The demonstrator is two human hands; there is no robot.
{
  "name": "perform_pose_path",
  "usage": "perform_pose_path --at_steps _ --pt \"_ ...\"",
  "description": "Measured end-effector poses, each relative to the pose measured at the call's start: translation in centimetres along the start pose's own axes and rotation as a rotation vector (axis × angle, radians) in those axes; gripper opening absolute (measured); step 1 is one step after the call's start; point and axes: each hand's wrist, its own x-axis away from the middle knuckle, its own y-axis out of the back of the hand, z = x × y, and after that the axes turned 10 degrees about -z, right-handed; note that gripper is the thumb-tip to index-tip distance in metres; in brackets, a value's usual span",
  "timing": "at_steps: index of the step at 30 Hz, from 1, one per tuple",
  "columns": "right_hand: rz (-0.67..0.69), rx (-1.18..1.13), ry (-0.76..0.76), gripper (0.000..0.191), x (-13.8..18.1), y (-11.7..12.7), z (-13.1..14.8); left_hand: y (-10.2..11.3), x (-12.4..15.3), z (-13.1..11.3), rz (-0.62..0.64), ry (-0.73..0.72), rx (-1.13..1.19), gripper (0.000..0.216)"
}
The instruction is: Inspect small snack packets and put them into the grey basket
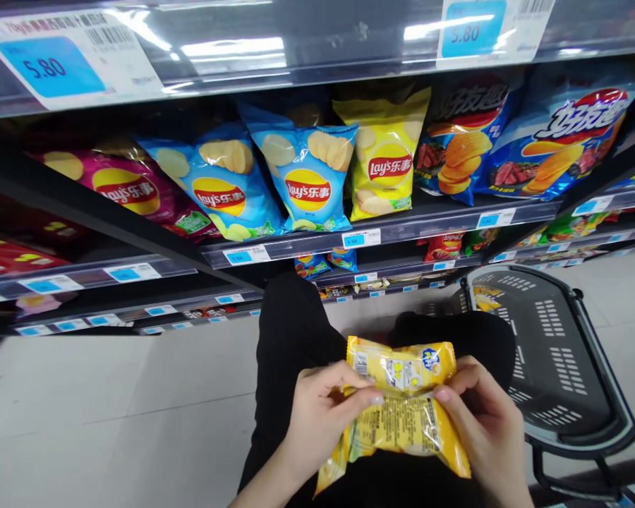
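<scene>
A yellow snack bag (pixel 402 427) is held over my lap, its printed back side facing up. My left hand (pixel 325 416) pinches the bag's middle seam from the left, thumb and forefinger pressed together. From the right, my right hand (pixel 481 416) grips the bag by the same seam, thumb on top. The seam stands up a little between the two thumbs. Part of the bag's underside and some of my fingers are hidden. Below the bag are my knees in black trousers (pixel 291 353).
A dark shopping basket (pixel 558 353) stands on the floor at the right, with a yellow packet (pixel 487 298) in it. Ahead, a shelf (pixel 296 243) holds blue Lay's bags (pixel 310 176), a yellow Lay's bag (pixel 389 159) and other chip bags. Another shelf edge (pixel 317 42) with price tags juts out above.
</scene>
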Motion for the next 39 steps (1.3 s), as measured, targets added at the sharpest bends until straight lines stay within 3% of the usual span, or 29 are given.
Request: perform_pose_path --at_steps 6,9,13,15,16,18,20,22,25,30,35,37,39 --pt "-0.012 0.018 0.156 0.022 0.1 0.0 1.2 0.0 0.5 0.2 -0.049 0.277 0.164 0.027" --pt "-0.060 -0.051 0.145 0.025 0.3 -0.7 1.8 -0.1 0.6 0.6 -0.082 0.356 0.298 0.028" --pt "-0.112 -0.220 -0.100 0.025 0.4 -1.4 1.8 -0.2 0.7 0.5 -0.106 0.411 0.472 0.034" --pt "-0.123 -0.290 -0.244 0.023 0.2 -1.4 1.4 0.0 0.7 0.4 -0.108 0.427 0.491 0.048" --pt "-0.102 -0.308 -0.294 0.028 0.0 -1.3 1.1 0.1 0.6 0.4 -0.100 0.438 0.479 0.053" --pt "0.017 -0.336 -0.367 0.034 -0.5 -1.0 0.5 0.5 0.4 0.7 -0.036 0.447 0.420 0.042" --pt "0.150 -0.352 -0.420 0.026 -1.0 -0.6 0.1 1.0 0.2 1.2 0.080 0.453 0.337 0.026" --pt "0.196 -0.325 -0.413 0.021 -1.1 -0.3 0.0 1.3 0.0 1.7 0.141 0.468 0.280 0.031" --pt "0.159 -0.261 -0.354 0.024 -0.7 -0.2 0.1 0.9 0.0 2.5 0.082 0.516 0.298 0.037" --pt "0.176 -0.423 -0.496 0.036 0.2 0.1 -1.3 -0.9 -0.7 3.1 0.045 0.520 0.328 0.042" --pt "0.046 -0.253 -0.273 0.044 -0.2 2.0 -3.3 -4.5 -3.8 2.0 0.161 0.202 0.035 0.033" --pt "-0.097 -0.131 -0.116 0.043 -0.6 4.1 -3.7 -6.8 -5.1 1.4 0.264 0.135 -0.077 0.032" --pt "-0.322 0.043 -0.007 0.044 -0.9 7.6 -4.7 -9.2 -6.3 1.3 0.361 0.152 -0.123 0.032"
